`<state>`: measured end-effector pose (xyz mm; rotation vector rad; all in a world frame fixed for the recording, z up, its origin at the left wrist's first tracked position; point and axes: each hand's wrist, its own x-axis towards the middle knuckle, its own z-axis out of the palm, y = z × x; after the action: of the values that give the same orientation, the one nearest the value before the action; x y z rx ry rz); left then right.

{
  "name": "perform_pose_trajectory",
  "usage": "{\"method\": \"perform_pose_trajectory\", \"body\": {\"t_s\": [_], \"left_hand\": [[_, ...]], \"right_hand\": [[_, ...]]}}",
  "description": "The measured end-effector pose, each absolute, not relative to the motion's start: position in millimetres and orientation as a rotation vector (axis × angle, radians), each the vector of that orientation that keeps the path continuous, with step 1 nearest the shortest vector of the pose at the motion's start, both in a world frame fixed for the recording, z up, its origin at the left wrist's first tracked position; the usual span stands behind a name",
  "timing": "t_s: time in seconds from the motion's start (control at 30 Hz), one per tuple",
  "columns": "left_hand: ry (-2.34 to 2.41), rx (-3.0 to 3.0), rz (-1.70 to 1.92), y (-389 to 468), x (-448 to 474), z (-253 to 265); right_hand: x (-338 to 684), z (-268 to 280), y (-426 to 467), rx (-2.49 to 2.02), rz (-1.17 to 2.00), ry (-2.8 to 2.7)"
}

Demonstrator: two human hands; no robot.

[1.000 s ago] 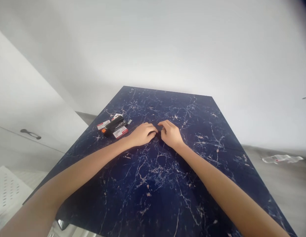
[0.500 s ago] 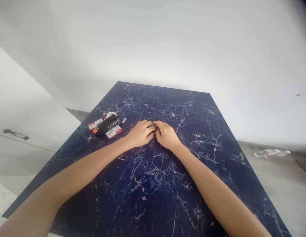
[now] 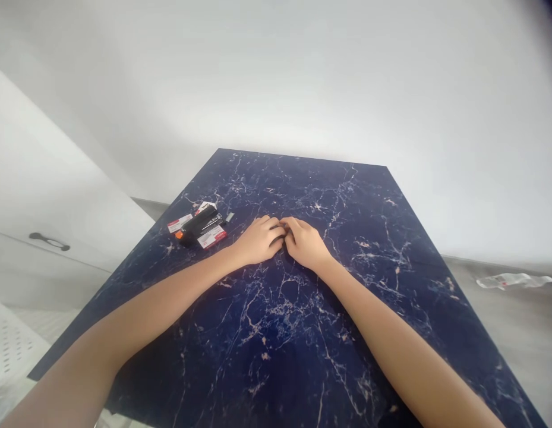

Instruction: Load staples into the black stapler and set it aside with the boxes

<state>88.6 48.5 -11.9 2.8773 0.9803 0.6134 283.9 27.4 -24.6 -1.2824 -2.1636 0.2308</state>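
My left hand (image 3: 261, 239) and my right hand (image 3: 306, 242) meet fingertip to fingertip over the middle of the dark blue marbled table (image 3: 276, 333). Fingers on both sides are bent and pressed together. Whatever they pinch is small and mostly hidden; only a dark spot shows between them. Left of my left hand lies a black object (image 3: 199, 224) with a shiny side and an orange end (image 3: 179, 235). Red-and-white cards or small packets (image 3: 212, 236) lie around and under it. A small grey piece (image 3: 230, 217) sits just beyond.
A pale wall rises behind the table's far edge. At left stands a white cabinet with a dark handle (image 3: 50, 241), and a white perforated item (image 3: 10, 345) is below it. Crumpled clear plastic (image 3: 514, 281) lies off the table's right side.
The whole view has shifted slightly, so the table and objects appear further right. Both hands stay together, with only slight finger movement.
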Motion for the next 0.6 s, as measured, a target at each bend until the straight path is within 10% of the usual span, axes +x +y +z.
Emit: {"method": "perform_pose_trajectory", "body": {"t_s": [0.4, 0.6], "left_hand": [[0.865, 2.193, 0.421, 70, 56, 57], [1.477, 2.205, 1.433, 132, -69, 107]], "right_hand": [[287, -23, 30, -1.220, 0.298, -2.125], [286, -25, 32, -1.222, 0.279, -2.158]]}}
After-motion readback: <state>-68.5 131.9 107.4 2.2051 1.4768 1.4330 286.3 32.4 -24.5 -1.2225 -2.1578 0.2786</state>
